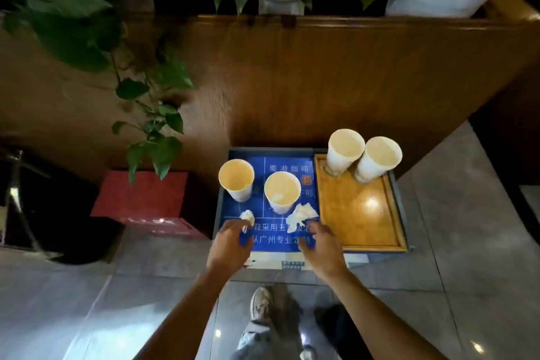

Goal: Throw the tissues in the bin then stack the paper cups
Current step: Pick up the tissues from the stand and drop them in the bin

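Note:
Two crumpled white tissues lie on a blue printed mat [292, 166] on a small low table. My left hand [230, 242] reaches the small tissue [247, 215], its fingertips touching the tissue's near edge. My right hand [323, 245] has its fingers spread at the near side of the larger tissue [302, 213]. Neither tissue is lifted. Two empty paper cups [236, 180] [282, 191] stand upright on the mat just beyond the tissues. Another pair of paper cups [344, 152] [378, 159] stands side by side at the far end of a wooden tray [359, 213].
A red box [143, 193] sits on the floor left of the table, with a dark round container [67, 222] further left. A wooden partition [321, 76] with potted plants [73, 9] rises behind. My foot [261, 304] is on the grey tiled floor below.

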Demonstrator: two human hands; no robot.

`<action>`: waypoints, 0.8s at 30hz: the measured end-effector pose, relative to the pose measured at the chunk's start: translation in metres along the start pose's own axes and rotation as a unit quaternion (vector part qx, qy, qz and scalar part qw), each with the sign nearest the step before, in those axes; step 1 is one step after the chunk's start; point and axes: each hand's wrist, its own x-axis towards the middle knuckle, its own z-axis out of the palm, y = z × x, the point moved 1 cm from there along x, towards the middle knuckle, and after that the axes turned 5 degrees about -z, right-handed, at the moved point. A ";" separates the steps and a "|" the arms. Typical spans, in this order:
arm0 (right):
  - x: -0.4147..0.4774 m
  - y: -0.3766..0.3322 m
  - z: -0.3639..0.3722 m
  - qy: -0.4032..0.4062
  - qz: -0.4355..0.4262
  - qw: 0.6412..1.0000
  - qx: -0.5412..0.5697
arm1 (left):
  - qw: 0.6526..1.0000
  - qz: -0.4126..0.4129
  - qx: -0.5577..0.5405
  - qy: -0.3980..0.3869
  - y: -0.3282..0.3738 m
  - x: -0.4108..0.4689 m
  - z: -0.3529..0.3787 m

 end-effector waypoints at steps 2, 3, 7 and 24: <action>0.014 -0.004 0.000 0.005 0.016 1.000 -0.006 | 1.000 0.008 0.013 -0.010 0.003 0.012 -0.001; 0.020 -0.006 0.000 0.010 0.024 1.000 -0.009 | 0.999 0.005 0.024 -0.020 0.003 0.016 -0.001; 0.039 -0.011 0.005 0.021 0.045 0.998 -0.026 | 0.996 -0.001 0.054 -0.066 0.006 0.032 0.003; 0.056 -0.011 0.034 -0.025 0.040 0.990 -0.136 | 0.979 0.079 0.150 -0.110 0.003 0.051 0.021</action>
